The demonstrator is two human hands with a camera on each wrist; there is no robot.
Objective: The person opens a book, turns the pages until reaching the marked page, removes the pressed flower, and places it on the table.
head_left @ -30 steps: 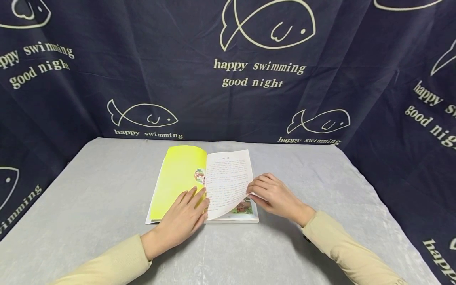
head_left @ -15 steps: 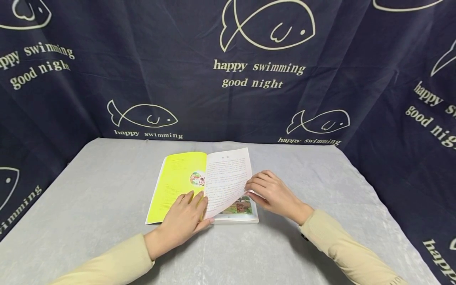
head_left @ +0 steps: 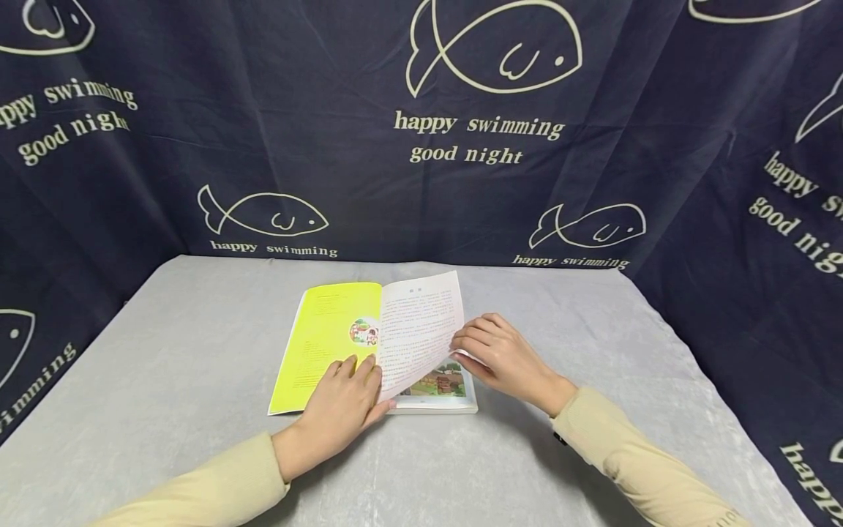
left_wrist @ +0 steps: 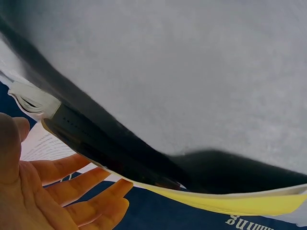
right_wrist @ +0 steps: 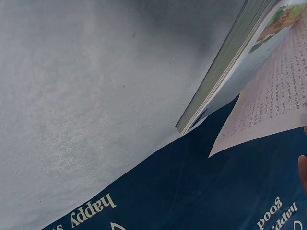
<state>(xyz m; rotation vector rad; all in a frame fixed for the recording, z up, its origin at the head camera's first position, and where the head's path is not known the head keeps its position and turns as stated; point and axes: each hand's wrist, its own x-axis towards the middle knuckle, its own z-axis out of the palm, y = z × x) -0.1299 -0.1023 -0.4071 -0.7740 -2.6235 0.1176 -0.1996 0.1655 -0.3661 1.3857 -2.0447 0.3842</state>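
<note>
An open book [head_left: 323, 315] lies on the grey cloth, its left side bright yellow with a round picture near the spine. My left hand [head_left: 336, 410] rests with extended fingers on the yellow page by the spine, its thumb over the book's lower edge. Between the thumb and fingers of my right hand [head_left: 503, 359] the outer edge of a white text page [head_left: 418, 329] is pinched. That page is lifted and curved, showing a colour picture [head_left: 441, 379] beneath. In the right wrist view the page [right_wrist: 273, 96] stands away from the page block [right_wrist: 216, 72]; only fingertips show there.
A grey cloth [head_left: 560, 454] covers the table under the book. Dark blue curtains [head_left: 369, 205] with white fish drawings and lettering hang behind and at both sides. Beige sleeves [head_left: 211, 476] cover both forearms.
The yellow left leaf has settled flat, showing printed lines and more of the round picture. My right hand has drawn the text page slightly left and up. My left hand has shifted slightly.
</note>
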